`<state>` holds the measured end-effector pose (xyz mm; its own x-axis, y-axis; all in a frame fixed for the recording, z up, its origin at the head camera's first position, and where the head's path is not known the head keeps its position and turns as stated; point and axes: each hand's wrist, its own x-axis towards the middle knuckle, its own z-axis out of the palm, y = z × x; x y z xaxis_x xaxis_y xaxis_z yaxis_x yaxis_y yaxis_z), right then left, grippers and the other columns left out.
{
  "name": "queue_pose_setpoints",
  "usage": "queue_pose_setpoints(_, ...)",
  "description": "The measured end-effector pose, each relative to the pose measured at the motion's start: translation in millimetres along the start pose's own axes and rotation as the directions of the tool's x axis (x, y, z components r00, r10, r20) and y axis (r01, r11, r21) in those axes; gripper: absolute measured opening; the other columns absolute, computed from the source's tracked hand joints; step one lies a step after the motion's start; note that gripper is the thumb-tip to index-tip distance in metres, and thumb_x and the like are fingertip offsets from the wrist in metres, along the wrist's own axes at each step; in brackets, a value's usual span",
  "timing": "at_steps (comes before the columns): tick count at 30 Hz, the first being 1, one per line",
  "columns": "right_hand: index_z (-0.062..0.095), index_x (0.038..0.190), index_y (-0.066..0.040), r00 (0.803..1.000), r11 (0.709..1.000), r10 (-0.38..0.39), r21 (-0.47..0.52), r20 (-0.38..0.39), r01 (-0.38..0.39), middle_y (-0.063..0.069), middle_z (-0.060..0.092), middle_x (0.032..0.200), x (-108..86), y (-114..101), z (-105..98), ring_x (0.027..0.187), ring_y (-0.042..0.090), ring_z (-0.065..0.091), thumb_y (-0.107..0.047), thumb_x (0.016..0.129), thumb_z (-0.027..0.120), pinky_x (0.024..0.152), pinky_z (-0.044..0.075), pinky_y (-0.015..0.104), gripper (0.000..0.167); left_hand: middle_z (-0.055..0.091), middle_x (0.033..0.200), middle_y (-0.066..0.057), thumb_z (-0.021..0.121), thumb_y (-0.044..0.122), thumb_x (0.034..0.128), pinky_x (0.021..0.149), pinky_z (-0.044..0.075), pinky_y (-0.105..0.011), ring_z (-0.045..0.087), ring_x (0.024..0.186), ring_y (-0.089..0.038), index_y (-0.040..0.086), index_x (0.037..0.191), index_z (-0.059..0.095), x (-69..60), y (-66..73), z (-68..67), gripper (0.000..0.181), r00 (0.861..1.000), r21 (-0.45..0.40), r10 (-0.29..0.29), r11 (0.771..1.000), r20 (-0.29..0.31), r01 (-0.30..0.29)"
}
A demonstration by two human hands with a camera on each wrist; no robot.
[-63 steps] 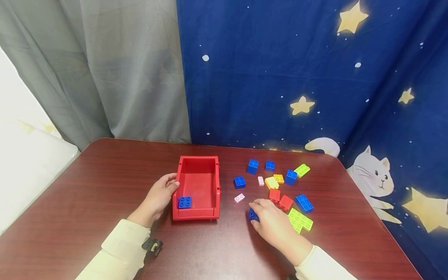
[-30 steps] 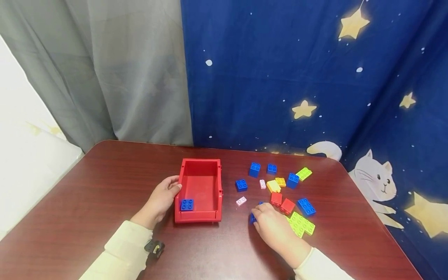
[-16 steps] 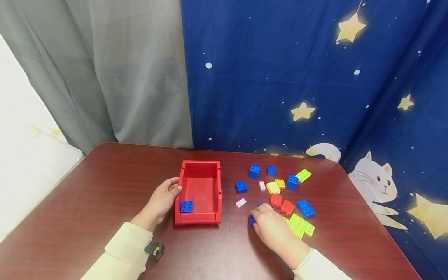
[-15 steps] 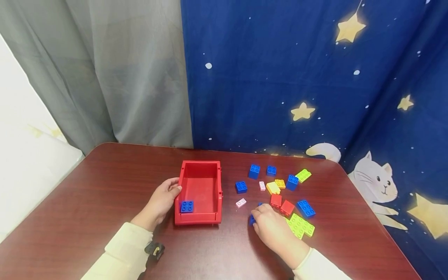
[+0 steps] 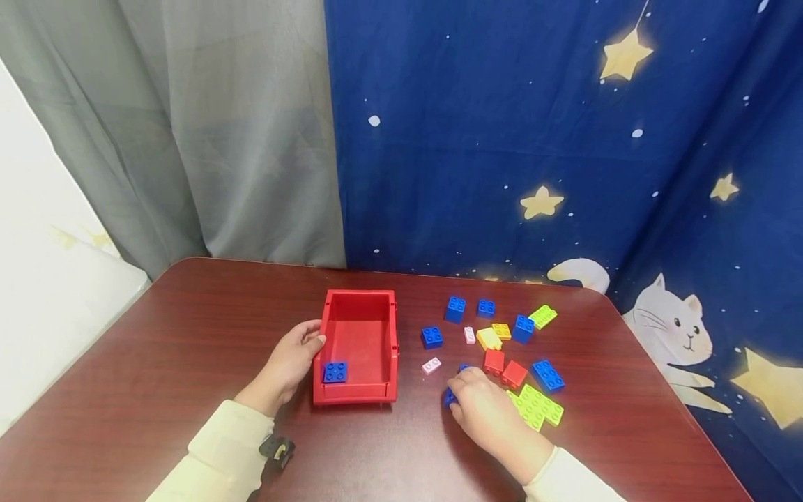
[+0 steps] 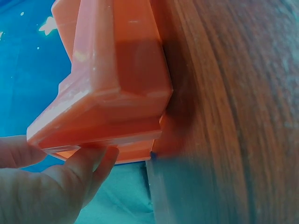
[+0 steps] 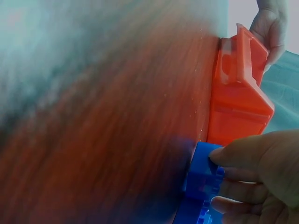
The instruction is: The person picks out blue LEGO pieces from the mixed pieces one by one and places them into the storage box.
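Note:
On the table a red open-topped box [image 5: 360, 394] has one flat blue brick [image 5: 335, 372] lying in its near left corner. My left hand [image 5: 291, 362] grips the box's left wall, thumb over the rim and fingers outside. To the box's right, my right hand [image 5: 492, 415] pinches a blue brick [image 7: 202, 170] at table level. Its thumb lies against one side, the other fingers against the far side. Directly beside that brick is another blue brick [image 7: 189, 211], partly hidden behind the hand in the head view.
Loose bricks lie right of the box: several blue ones [image 5: 455, 309], two pink pieces [image 5: 431, 365], yellow pieces [image 5: 489, 339], two red bricks [image 5: 514, 375] and green plates [image 5: 534, 406]. A curtain [image 5: 426, 139] hangs behind the table's far edge.
My right hand has moved slightly nearer with the blue brick, and a second blue brick shows above its fingers. The left hand keeps its grip on the box.

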<state>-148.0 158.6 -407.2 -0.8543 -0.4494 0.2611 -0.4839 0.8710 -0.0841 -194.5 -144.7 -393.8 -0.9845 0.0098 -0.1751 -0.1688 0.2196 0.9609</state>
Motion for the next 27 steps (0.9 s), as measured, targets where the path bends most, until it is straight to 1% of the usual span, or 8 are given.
queue_pose_setpoints(5, 0.070, 0.102, 0.000, 1.000, 1.000, 0.001, 0.032, -0.001, -0.001, 0.008, 0.066, 0.097, -0.4, -2.1, -1.4, 0.097, 0.024, 0.061, -0.013, 0.077, 0.079, 0.084, 0.055, 0.040, 0.029, 0.039, 0.143, -0.027, 0.043, 0.012, 0.1015, 0.105, 0.039, -0.052, 0.043, 0.129, -0.043, -0.002, 0.146, 0.030, -1.1, 1.6, 0.5, 0.049, 1.000, -0.006, 0.008, 1.000, 0.002, -0.008)
queue_pose_setpoints(12, 0.068, 0.109, -0.002, 0.999, 0.995, 0.027, 0.092, 0.041, -0.030, 0.007, 0.067, 0.105, 0.3, -9.6, -8.6, 0.103, 0.025, 0.062, -0.014, 0.081, 0.077, 0.087, 0.055, 0.041, 0.031, 0.040, 0.142, -0.029, 0.043, 0.012, 0.1017, 0.105, 0.038, -0.053, 0.044, 0.128, -0.044, -0.003, 0.146, 0.029, -2.1, 0.9, 2.7, 0.049, 1.000, -0.014, 0.020, 1.000, 0.000, -0.020)
queue_pose_setpoints(16, 0.068, 0.112, -0.004, 0.999, 0.993, 0.027, 0.114, 0.034, -0.031, 0.006, 0.067, 0.108, 2.7, -14.0, -13.3, 0.104, 0.024, 0.062, -0.016, 0.082, 0.077, 0.088, 0.055, 0.041, 0.033, 0.040, 0.142, -0.028, 0.043, 0.012, 0.1016, 0.105, 0.039, -0.053, 0.044, 0.128, -0.044, -0.002, 0.146, 0.030, -1.7, -0.3, 2.2, 0.048, 1.000, -0.013, 0.018, 1.000, -0.004, -0.018)
queue_pose_setpoints(18, 0.068, 0.113, -0.005, 1.000, 0.992, 0.018, 0.123, 0.014, -0.020, 0.005, 0.067, 0.109, 3.8, -16.4, -15.8, 0.104, 0.023, 0.062, -0.016, 0.081, 0.077, 0.088, 0.055, 0.041, 0.035, 0.041, 0.142, -0.028, 0.043, 0.011, 0.1016, 0.105, 0.039, -0.052, 0.044, 0.128, -0.043, -0.002, 0.145, 0.031, -1.4, -0.8, 1.9, 0.048, 1.000, -0.012, 0.017, 1.000, -0.006, -0.017)
queue_pose_setpoints(21, 0.068, 0.114, -0.005, 0.999, 0.991, -0.009, 0.136, -0.034, 0.013, 0.006, 0.067, 0.111, 5.2, -20.3, -19.3, 0.105, 0.023, 0.062, -0.016, 0.080, 0.078, 0.087, 0.055, 0.040, 0.038, 0.041, 0.142, -0.028, 0.043, 0.011, 0.1014, 0.105, 0.039, -0.052, 0.045, 0.128, -0.043, -0.002, 0.145, 0.031, -1.2, -1.2, 1.5, 0.047, 1.000, -0.010, 0.015, 1.000, -0.009, -0.016)
queue_pose_setpoints(24, 0.068, 0.114, -0.004, 0.995, 0.988, -0.037, 0.149, -0.094, 0.051, 0.006, 0.068, 0.111, 6.5, -24.1, -22.1, 0.103, 0.022, 0.063, -0.014, 0.079, 0.079, 0.085, 0.056, 0.038, 0.038, 0.041, 0.142, -0.028, 0.043, 0.010, 0.1013, 0.104, 0.040, -0.052, 0.045, 0.127, -0.043, -0.002, 0.145, 0.032, -1.3, -1.0, 1.6, 0.047, 1.000, -0.010, 0.018, 1.000, -0.010, -0.018)
queue_pose_setpoints(27, 0.069, 0.112, -0.006, 0.989, 0.985, -0.048, 0.156, -0.143, 0.070, 0.004, 0.068, 0.110, 8.2, -28.0, -24.2, 0.102, 0.019, 0.063, -0.014, 0.079, 0.079, 0.084, 0.056, 0.037, 0.036, 0.042, 0.141, -0.028, 0.043, 0.011, 0.1012, 0.104, 0.040, -0.052, 0.046, 0.127, -0.043, -0.002, 0.145, 0.032, -1.5, -0.3, 1.9, 0.047, 1.000, -0.009, 0.017, 1.000, -0.012, -0.017)
